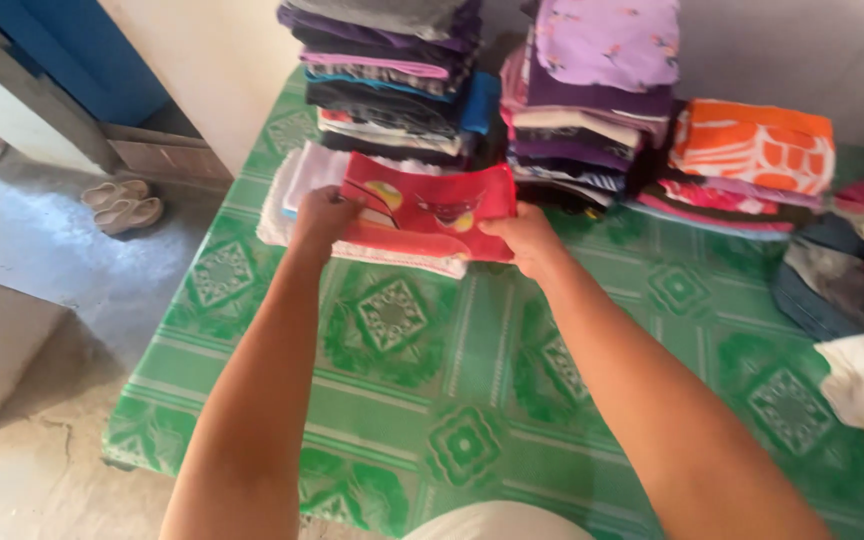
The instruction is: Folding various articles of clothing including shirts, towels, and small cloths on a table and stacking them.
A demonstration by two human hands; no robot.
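Note:
A folded red garment (432, 208) with a printed picture lies on a low pile of white and pink folded cloth (297, 190) at the far side of the green patterned table cover (402, 380). My left hand (324, 215) grips the red garment's left edge. Gripping its right edge is my right hand (522, 238). Both arms reach forward over the table.
Tall stacks of folded clothes stand behind: a dark mixed stack (392, 80), a purple-topped stack (592, 90), an orange-topped stack (747, 160). Loose clothes (862, 290) are heaped at the right edge. A pair of pale sandals (122, 205) sits on the concrete floor at left.

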